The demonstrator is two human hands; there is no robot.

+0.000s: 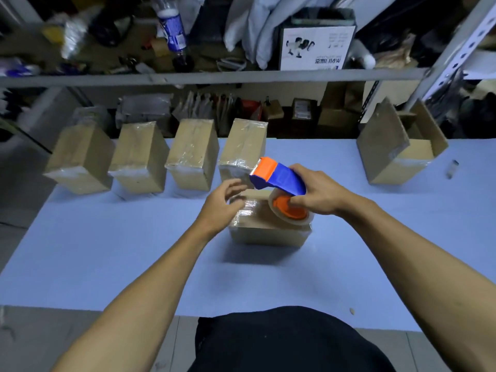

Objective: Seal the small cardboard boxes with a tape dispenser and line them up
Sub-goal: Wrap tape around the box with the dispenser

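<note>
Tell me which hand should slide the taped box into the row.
Left. The left hand is open and hovering at the box, on the row's side. The right hand is occupied gripping the dispenser.

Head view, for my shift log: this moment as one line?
right hand: holds tape dispenser | left hand: open by front box | four sealed boxes lined up | open box waiting

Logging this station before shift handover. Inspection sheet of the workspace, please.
Surface: blue table, mostly bare.
Job's things: four sealed boxes in a row at the back; taped box in front; open box far right.
Clutter: small clear item at right edge.
Grippers: right hand grips tape dispenser; left hand open at the box.
Cables: nothing seen.
Surroundings: crowded shelves, bottle.
</note>
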